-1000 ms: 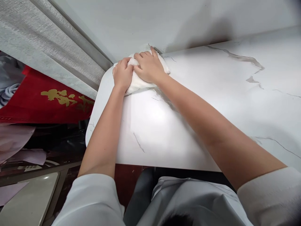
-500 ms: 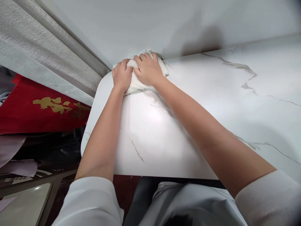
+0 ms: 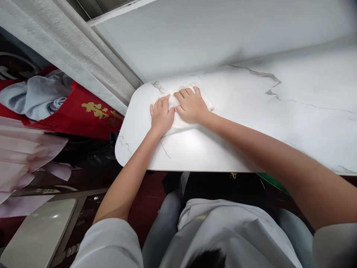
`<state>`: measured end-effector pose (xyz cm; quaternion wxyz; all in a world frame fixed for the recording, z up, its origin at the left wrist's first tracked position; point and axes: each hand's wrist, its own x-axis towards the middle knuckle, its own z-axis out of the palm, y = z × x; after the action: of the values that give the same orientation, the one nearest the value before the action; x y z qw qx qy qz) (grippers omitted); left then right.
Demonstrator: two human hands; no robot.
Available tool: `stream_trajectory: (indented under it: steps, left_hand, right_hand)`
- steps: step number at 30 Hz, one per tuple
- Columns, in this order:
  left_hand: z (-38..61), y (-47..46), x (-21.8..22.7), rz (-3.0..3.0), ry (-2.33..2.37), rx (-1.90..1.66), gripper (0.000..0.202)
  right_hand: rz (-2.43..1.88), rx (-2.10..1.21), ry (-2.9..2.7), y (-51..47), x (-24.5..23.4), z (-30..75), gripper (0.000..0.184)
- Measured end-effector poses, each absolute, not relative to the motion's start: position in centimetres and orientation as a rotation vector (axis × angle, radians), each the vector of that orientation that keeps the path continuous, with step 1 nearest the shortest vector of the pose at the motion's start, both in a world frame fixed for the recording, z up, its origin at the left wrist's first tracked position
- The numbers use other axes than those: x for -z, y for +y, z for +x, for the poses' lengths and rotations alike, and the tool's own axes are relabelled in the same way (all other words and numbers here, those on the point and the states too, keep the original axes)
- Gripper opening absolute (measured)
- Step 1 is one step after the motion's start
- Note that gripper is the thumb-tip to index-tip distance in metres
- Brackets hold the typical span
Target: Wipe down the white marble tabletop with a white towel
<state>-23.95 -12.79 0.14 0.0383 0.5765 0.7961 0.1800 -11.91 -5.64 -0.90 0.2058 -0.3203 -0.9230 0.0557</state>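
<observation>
A folded white cloth (image 3: 182,124) lies on the white marble-patterned table (image 3: 251,137), near its rounded left end. My left hand (image 3: 162,115) presses on the cloth's left part, its fingers bent over it and the thumb turned inward. On the right part, my right hand (image 3: 192,105) grips the cloth from above with fingers slightly curled. Both hands are side by side, thumbs almost meeting. The underside of the cloth and the palms are hidden.
A pale wall panel (image 3: 209,33) runs along the table's back edge. At left hang a grey curtain (image 3: 92,52) and a red bag (image 3: 80,115) holding grey cloth (image 3: 41,95). Pink fabric (image 3: 25,152) and a cream-topped stool or bench (image 3: 39,230) are lower left.
Both hands and the cloth have come away from the back edge by the wall, toward my body. The view has shifted, showing more of the red bag and my lap.
</observation>
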Motion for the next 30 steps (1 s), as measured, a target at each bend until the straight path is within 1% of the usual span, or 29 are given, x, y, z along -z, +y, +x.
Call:
stream_trajectory:
  steps: [8, 13, 17, 22, 30]
  left_hand:
    - [-16.4, -22.2, -0.5, 1.931, 2.406, -0.415, 0.057]
    - [-13.9, -24.5, -0.8, 2.093, 2.298, -0.311, 0.056]
    - [-14.0, -23.8, -1.0, 2.148, 2.215, -0.269, 0.054]
    - [-15.2, -21.4, -0.5, 2.172, 2.155, -0.366, 0.051]
    - [-17.6, -12.8, -0.1, 2.119, 2.145, -0.520, 0.044]
  right_hand:
    - [-0.749, -0.070, -2.629, -14.0, 0.8, -3.5, 0.044]
    - [-0.705, -0.038, -2.624, -16.2, 0.9, 0.0, 0.049]
    - [-0.745, -0.046, -2.621, -16.1, 0.8, 0.8, 0.049]
    - [-0.808, -0.059, -2.611, -14.6, 0.7, 0.0, 0.049]
    - [-0.963, -0.103, -2.580, -7.0, 0.8, -3.0, 0.040]
